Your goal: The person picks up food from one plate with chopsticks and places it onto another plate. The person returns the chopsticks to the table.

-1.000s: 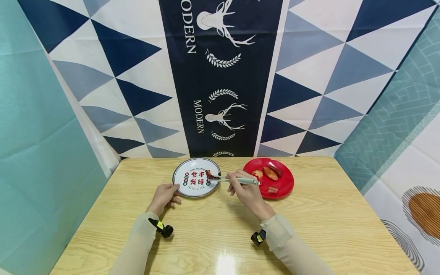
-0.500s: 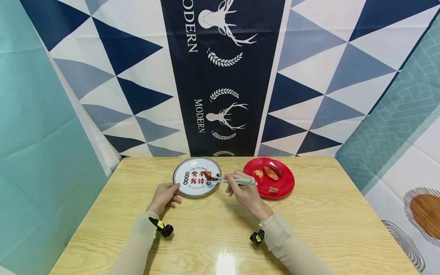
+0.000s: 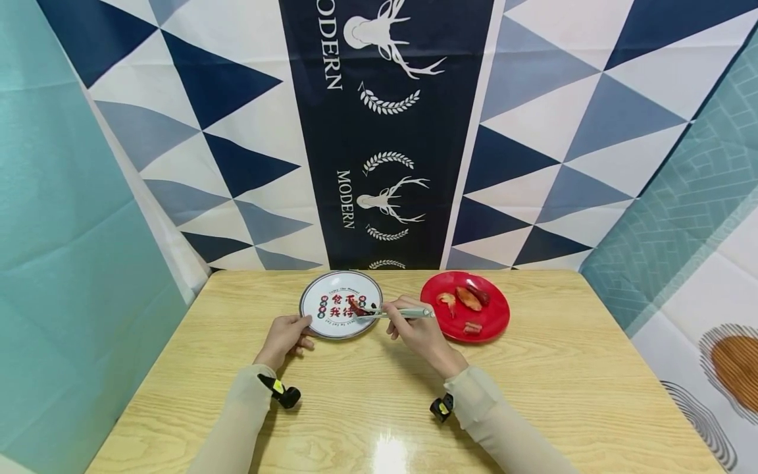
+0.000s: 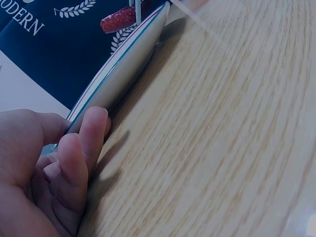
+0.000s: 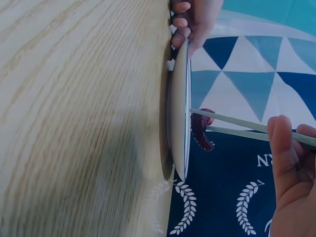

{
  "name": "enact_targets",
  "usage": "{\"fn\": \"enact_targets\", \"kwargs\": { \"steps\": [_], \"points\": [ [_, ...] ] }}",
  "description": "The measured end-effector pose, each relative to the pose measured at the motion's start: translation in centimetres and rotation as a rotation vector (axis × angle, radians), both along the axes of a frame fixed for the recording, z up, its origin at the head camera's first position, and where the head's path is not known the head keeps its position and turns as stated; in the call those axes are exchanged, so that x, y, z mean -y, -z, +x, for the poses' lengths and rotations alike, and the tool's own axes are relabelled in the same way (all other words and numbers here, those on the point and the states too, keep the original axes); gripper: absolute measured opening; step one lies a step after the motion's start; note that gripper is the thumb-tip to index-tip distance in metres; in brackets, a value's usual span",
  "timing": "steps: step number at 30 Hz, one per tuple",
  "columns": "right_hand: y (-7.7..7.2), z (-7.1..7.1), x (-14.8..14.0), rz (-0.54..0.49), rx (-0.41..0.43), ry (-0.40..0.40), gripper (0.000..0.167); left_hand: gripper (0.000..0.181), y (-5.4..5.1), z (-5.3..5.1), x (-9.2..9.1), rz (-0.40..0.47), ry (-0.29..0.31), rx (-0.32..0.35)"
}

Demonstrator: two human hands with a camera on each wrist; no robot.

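My left hand [image 3: 284, 341] pinches the near left rim of a white plate [image 3: 322, 326] with red characters; in the left wrist view the thumb of this hand [image 4: 59, 163] lies over the rim, fingers beneath. My right hand [image 3: 422, 332] holds pale green chopsticks [image 3: 408, 313], their tips over the plate's right half around a dark red, curved food piece [image 3: 357, 307]. The right wrist view has the piece [image 5: 201, 129] between the chopstick tips, close to the plate's face [image 5: 187, 148]; whether it touches the plate I cannot tell. My right hand [image 5: 294, 173] curls round the chopsticks.
A red plate [image 3: 494, 322] lies to the right on the wooden table [image 3: 355, 408], bearing a shrimp [image 3: 448, 303], a yellow-brown piece [image 3: 469, 299], a dark red piece [image 3: 478, 294] and small pinkish pieces [image 3: 472, 328]. Patterned cloth hangs behind the table's far edge.
My right hand and the chopsticks have moved slightly left and down, carrying the dark red piece further over the white plate. My left hand keeps its hold on the rim.
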State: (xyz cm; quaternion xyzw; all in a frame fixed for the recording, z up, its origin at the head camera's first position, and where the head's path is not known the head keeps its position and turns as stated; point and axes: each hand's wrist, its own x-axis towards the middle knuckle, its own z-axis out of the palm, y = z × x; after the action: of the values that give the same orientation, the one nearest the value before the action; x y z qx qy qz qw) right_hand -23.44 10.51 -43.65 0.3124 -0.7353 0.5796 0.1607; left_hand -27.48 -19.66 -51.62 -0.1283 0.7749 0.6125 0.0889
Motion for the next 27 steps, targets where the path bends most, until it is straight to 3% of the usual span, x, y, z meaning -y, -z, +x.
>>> {"fn": "enact_targets", "kwargs": {
  "steps": [19,27],
  "points": [
    [0.8,-0.5,1.1,0.024,-0.078,0.007,0.014,0.034,0.3,-0.2,0.2,0.012,0.004,-0.003],
    [3.7,-2.5,1.0,0.048,-0.155,-0.006,0.016,0.034,0.2,-0.1,0.1,0.001,0.003,-0.011]
  ]
}}
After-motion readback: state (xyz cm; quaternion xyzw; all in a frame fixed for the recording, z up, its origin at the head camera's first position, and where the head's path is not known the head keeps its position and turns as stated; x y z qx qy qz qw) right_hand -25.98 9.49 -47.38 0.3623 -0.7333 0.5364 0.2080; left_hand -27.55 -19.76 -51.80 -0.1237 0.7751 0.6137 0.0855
